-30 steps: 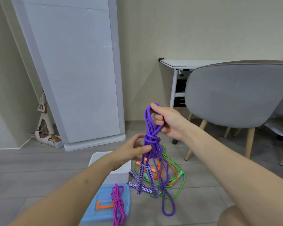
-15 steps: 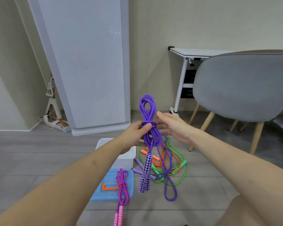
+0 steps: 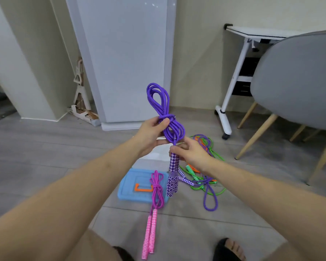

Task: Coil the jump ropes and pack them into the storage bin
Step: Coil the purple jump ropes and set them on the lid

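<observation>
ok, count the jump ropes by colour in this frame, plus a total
Purple: 2, one coiled rope held in both hands, one loose rope in the floor pile
Pink: 1, coiled rope lying across the blue lid
Green: 1, loose rope in the pile
Orange: 1, loose rope in the pile, mostly hidden
Total: 5

A plain indoor room, likely an office or study corner: grey wood-look plank floor (image 3: 45,147), beige walls (image 3: 198,53), a white folding desk on casters (image 3: 231,87), a grey shell chair with wooden legs (image 3: 297,87) and a leaning white panel (image 3: 124,59).
</observation>
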Action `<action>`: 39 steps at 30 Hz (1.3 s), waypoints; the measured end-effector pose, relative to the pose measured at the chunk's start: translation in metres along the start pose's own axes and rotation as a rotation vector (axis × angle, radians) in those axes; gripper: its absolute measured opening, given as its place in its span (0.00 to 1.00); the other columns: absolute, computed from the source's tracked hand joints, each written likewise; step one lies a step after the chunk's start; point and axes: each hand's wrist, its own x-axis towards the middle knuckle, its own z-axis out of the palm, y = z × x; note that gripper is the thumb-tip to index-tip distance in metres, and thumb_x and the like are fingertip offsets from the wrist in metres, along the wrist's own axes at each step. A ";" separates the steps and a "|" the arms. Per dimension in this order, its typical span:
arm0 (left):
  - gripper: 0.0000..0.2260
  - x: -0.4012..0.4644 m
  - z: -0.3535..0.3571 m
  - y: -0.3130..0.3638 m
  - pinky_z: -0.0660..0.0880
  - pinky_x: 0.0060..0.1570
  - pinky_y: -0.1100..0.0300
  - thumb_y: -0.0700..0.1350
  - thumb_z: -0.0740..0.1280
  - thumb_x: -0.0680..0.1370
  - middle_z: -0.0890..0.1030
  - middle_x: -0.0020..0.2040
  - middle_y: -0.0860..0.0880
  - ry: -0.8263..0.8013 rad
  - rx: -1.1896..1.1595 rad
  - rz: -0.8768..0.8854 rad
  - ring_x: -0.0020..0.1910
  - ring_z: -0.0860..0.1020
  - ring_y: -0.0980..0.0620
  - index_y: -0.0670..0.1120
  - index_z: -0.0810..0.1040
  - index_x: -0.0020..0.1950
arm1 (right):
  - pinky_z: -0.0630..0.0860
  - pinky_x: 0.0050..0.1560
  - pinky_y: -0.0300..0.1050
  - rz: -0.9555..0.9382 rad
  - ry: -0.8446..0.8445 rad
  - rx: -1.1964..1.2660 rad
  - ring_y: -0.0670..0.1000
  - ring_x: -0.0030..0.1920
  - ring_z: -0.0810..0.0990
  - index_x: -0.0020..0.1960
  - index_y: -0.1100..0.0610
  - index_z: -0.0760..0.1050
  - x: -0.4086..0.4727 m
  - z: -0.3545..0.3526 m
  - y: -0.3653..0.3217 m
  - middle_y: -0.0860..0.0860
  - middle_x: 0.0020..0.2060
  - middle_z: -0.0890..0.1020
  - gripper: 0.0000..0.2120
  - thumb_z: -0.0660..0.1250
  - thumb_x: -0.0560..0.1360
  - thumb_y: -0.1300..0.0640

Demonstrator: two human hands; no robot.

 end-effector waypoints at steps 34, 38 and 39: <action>0.13 0.064 -0.087 -0.355 0.72 0.47 0.55 0.47 0.72 0.78 0.82 0.50 0.42 -0.033 0.931 -0.521 0.47 0.79 0.45 0.41 0.78 0.57 | 0.77 0.48 0.47 0.616 -0.093 -0.342 0.57 0.50 0.84 0.51 0.53 0.81 0.040 0.088 0.318 0.56 0.48 0.86 0.12 0.72 0.68 0.54; 0.19 0.056 -0.082 -0.362 0.75 0.49 0.53 0.46 0.77 0.74 0.82 0.46 0.46 0.053 0.914 -0.501 0.46 0.80 0.47 0.44 0.74 0.60 | 0.77 0.55 0.46 0.583 0.003 -0.307 0.57 0.55 0.83 0.64 0.57 0.76 0.045 0.086 0.333 0.55 0.55 0.85 0.19 0.69 0.73 0.64; 0.18 0.054 -0.082 -0.363 0.76 0.50 0.53 0.46 0.76 0.74 0.81 0.48 0.45 0.072 0.936 -0.475 0.47 0.79 0.47 0.44 0.75 0.60 | 0.78 0.56 0.48 0.587 -0.002 -0.313 0.57 0.55 0.83 0.64 0.57 0.77 0.045 0.086 0.335 0.55 0.54 0.85 0.18 0.68 0.74 0.64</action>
